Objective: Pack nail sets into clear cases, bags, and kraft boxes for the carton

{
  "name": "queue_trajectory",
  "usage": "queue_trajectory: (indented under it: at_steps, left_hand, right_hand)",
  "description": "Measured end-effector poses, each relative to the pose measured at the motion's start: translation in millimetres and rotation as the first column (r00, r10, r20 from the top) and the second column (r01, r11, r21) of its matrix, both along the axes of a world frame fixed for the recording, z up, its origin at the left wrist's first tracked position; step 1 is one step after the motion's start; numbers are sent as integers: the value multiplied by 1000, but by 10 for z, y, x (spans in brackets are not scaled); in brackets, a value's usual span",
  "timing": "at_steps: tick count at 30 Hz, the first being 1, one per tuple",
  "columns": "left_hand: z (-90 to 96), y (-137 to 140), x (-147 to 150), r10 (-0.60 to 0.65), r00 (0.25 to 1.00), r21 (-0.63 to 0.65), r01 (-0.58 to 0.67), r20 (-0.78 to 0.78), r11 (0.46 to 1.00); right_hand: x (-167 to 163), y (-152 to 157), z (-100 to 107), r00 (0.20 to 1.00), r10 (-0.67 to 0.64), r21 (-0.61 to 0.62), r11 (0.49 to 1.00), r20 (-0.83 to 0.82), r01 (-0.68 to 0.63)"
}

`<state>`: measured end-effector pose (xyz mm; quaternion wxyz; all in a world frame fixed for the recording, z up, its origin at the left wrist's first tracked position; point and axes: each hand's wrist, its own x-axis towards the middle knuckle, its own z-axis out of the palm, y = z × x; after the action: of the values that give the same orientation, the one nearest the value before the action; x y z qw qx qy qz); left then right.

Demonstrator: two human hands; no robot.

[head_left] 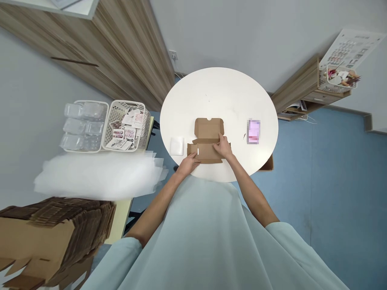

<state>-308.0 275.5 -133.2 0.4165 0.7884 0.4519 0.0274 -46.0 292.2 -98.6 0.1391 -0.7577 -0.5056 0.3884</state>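
A brown cardboard mailer box [209,131] lies unfolded on the round white table [220,92], its lid panel spread toward the far side. My left hand [188,164] grips the near left corner of the box, fingers on the end flap. At the right end, my right hand [223,147] holds the box's side, thumb on the inner panel and a finger by the fold below the lid. A small white translucent packet [177,146] lies left of the box. Off to the right is a pink-purple phone-like item [253,131], blurred out.
On the left side table stand a white basket of clear plastic containers [83,125] and a basket of small packaged items [127,127]. Nearer are white translucent sheets [99,175] and stacked flat cardboard boxes [60,233]. A wooden cabinet [302,92] stands at right.
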Motion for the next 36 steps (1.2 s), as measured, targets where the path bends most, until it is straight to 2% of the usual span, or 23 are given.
queue_trajectory:
  at_steps: [4, 9, 12, 16, 22, 30, 33, 36]
  left_hand:
    - [-20, 9, -19, 16, 1000, -4, -16, 17, 1000]
    - [-11, 15, -13, 54, 998, 26, -55, 13, 998]
    - [4, 9, 30, 152, 988, 21, -152, -1, 988]
    - [23, 40, 123, 304, 953, 65, -303, -2, 951]
    - [126, 174, 243, 176, 957, 135, -148, -229, 980]
    - [282, 212, 352, 106, 934, 157, -55, -340, 986]
    - [323, 187, 284, 152, 946, 190, -99, -286, 977]
    - [345, 160, 169, 322, 906, 267, -250, -275, 931]
  right_hand:
    - [33, -215, -51, 998, 38, 27, 999, -46, -37]
    - [54, -435, -87, 980, 183, -36, 982, -77, -187]
    - [47, -511, -108, 972, 222, -64, 972, -69, -227]
    - [35, -515, -115, 977, 210, -79, 974, -27, -211]
    - [36, -457, -69, 981, 196, -79, 978, 15, -194]
    - [48, -469, -80, 978, 206, -77, 976, 8, -205]
    - [56, -468, -118, 978, 207, -70, 976, 20, -205]
    - [59, -468, -147, 977, 213, -64, 975, 24, -211]
